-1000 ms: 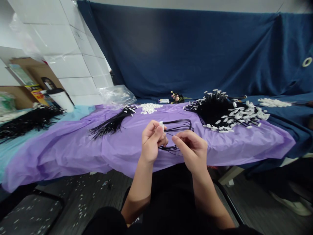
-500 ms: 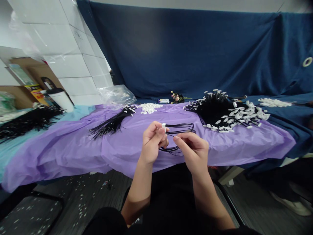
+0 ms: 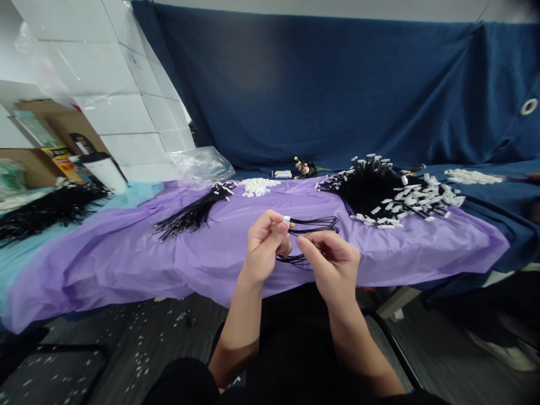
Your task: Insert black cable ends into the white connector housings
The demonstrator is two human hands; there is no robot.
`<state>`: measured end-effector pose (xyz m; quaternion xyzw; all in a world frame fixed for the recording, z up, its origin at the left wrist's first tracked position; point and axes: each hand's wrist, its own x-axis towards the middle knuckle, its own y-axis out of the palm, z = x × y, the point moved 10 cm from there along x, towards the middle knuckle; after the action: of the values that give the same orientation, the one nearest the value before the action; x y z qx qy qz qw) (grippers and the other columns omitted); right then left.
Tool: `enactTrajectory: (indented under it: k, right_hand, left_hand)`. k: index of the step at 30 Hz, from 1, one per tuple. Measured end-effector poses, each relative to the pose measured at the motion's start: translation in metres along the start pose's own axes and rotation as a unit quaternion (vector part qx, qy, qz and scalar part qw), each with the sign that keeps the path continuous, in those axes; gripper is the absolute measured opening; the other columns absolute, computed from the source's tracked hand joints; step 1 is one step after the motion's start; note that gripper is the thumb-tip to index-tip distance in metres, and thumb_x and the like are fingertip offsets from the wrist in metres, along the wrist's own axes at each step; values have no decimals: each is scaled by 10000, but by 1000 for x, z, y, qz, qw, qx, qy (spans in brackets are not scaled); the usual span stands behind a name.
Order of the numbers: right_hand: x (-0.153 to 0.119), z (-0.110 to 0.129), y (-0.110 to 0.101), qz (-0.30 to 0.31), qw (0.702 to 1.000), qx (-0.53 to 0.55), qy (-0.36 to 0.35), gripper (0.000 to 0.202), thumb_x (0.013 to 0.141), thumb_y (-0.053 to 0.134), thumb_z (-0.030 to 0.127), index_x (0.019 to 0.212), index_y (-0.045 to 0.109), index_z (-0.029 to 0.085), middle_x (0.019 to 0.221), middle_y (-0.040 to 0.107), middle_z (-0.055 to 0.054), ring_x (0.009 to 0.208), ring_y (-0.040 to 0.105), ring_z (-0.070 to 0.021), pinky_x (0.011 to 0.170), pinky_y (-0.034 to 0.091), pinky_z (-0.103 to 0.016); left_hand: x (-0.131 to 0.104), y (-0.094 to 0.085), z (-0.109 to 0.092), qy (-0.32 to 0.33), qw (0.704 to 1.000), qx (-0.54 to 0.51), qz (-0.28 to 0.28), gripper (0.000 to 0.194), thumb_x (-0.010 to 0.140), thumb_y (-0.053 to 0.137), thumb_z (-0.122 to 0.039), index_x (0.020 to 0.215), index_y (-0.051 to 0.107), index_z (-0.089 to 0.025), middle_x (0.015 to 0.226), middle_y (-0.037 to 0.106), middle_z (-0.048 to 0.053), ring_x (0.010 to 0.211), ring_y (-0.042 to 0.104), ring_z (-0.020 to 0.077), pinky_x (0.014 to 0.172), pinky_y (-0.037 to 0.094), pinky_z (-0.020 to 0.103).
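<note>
My left hand is closed on a looped bundle of thin black cords, with a small white tag at its fingertips. The loops stretch to the right, above and behind the fingers of my right hand. That hand is pinched at the near side of the loops; whether a cord lies between its fingertips is too small to make out. Both hands are held over a purple cloth. Beyond them lie a small pile of white pieces and a bunch of black cords.
A large heap of black cords with white tags lies at the right. More white pieces are behind it. At the left are black strands, a white cup and stacked white boxes. A person's shoe shows at lower right.
My left fingertips and the white tag have shifted slightly right, and the tag is tilted differently. My right fingertips have moved a little to the left, closer to my left hand.
</note>
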<state>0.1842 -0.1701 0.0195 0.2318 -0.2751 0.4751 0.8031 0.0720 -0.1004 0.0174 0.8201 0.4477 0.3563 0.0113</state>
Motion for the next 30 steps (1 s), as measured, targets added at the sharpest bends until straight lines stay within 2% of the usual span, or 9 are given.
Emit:
enactTrajectory:
  k: [11, 16, 18, 20, 22, 23, 26, 28, 30]
  right_hand:
    - [2, 0, 5, 31, 998, -44, -28, 47, 796, 664, 226, 778, 647, 186, 670, 569, 8, 556, 459, -92, 493, 381, -224]
    - [10, -7, -27, -122, 990, -55, -52, 658, 648, 787, 258, 1224, 470, 260, 1133, 505, -67, 910, 542, -170, 789, 482, -330]
    - [16, -26, -10, -68, 996, 61, 6, 762, 670, 772, 280, 1320, 376, 283, 1290, 456, -92, 1105, 517, -214, 909, 453, -375]
    - [15, -44, 28, 54, 970, 217, 92, 584, 741, 711, 327, 1262, 455, 253, 1280, 513, -94, 1155, 526, -229, 969, 429, -404]
    - [10, -51, 55, 127, 933, 307, 135, 271, 798, 641, 395, 972, 592, 192, 1093, 633, -86, 1076, 588, -225, 998, 412, -411]
    - [9, -52, 61, 140, 928, 318, 136, 254, 824, 597, 433, 787, 572, 183, 908, 667, -65, 969, 631, -210, 983, 425, -405]
    - [7, -55, 63, 181, 929, 292, 138, 479, 870, 405, 604, 602, 331, 214, 395, 394, 61, 490, 572, -144, 749, 527, -369]
    - [7, -60, 60, 247, 927, 234, 159, 517, 845, 291, 710, 654, 289, 229, 341, 203, 119, 292, 372, -109, 484, 493, -302]
    - [13, -66, 52, 319, 918, 157, 177, 486, 848, 318, 691, 718, 366, 225, 379, 233, 125, 263, 283, -87, 339, 378, -242]
  left_hand:
    - [0, -7, 1, -11, 999, -2, -31, 144, 854, 592, -310, 795, 552, -186, 468, 269, -92, 362, 264, 33, 390, 321, 170]
    - [1, -42, -11, 25, 980, -62, -185, 182, 857, 584, -346, 791, 532, -184, 471, 202, -98, 352, 225, 38, 386, 307, 180]
    - [-1, -51, -9, 31, 965, -111, -237, 223, 849, 596, -335, 737, 480, -179, 479, 197, -94, 363, 222, 41, 395, 305, 180]
    - [-1, -56, -3, 23, 954, -141, -264, 295, 836, 614, -320, 681, 408, -176, 483, 207, -91, 380, 237, 43, 437, 352, 189]
    - [0, -60, 4, 17, 950, -142, -278, 340, 819, 635, -311, 658, 368, -176, 485, 226, -90, 402, 269, 45, 507, 408, 203]
    - [0, -64, 6, 17, 949, -137, -284, 347, 804, 651, -310, 655, 367, -177, 486, 236, -89, 415, 285, 48, 531, 420, 206]
    - [3, -82, 6, 24, 945, -115, -305, 319, 736, 712, -298, 663, 430, -170, 488, 259, -89, 439, 301, 49, 556, 426, 209]
    - [6, -97, 4, 11, 949, -79, -305, 260, 707, 728, -300, 702, 512, -154, 490, 279, -88, 447, 308, 45, 539, 406, 198]
    - [8, -113, 3, -13, 952, -28, -303, 256, 690, 727, -331, 740, 567, -138, 485, 289, -88, 442, 307, 39, 498, 365, 184]
